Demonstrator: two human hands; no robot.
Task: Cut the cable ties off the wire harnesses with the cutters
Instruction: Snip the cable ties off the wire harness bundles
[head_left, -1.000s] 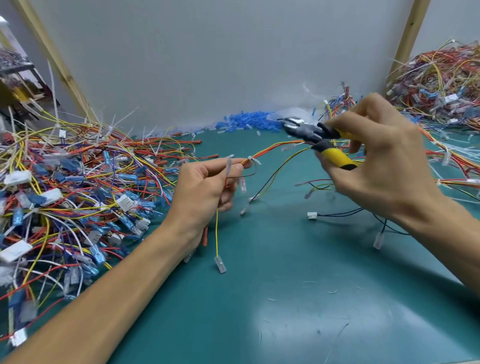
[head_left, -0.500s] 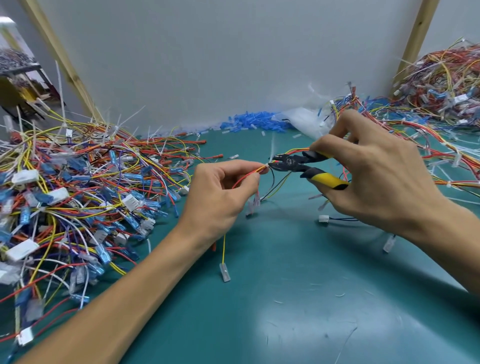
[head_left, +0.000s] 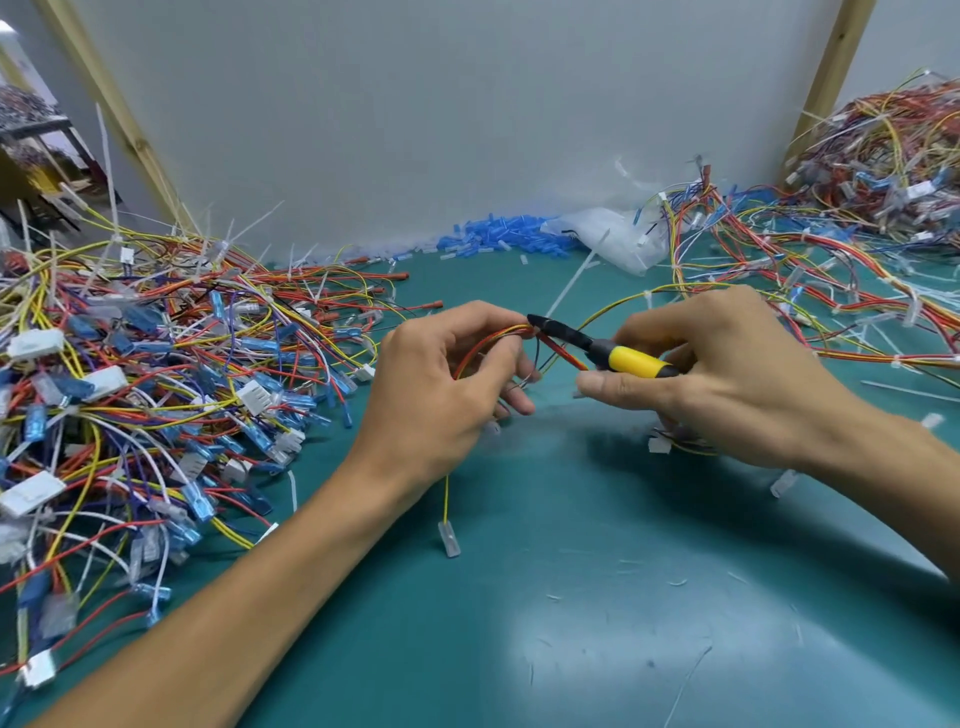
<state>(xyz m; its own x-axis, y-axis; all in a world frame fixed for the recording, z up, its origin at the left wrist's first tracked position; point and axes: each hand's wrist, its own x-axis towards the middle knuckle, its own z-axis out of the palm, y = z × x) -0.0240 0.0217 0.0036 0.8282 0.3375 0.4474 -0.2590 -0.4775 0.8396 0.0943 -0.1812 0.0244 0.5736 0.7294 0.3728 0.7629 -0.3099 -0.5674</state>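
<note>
My left hand pinches a small wire harness of red, orange and yellow wires above the green mat. A yellow wire with a clear terminal hangs from it down to the mat. My right hand grips the cutters, which have yellow and black handles. Their dark jaws touch the harness right at my left fingertips. A white cable tie tail sticks up behind the jaws. The tie's head is hidden by my fingers.
A big heap of harnesses with blue and white connectors fills the left side. More harnesses sprawl at the right and back right. Blue sleeves and a plastic bag lie by the grey wall. Cut tie bits dot the green mat.
My right hand brought the cutters down and left, from up in the air to the harness at my left fingertips. My left hand turned the harness and moved slightly right.
</note>
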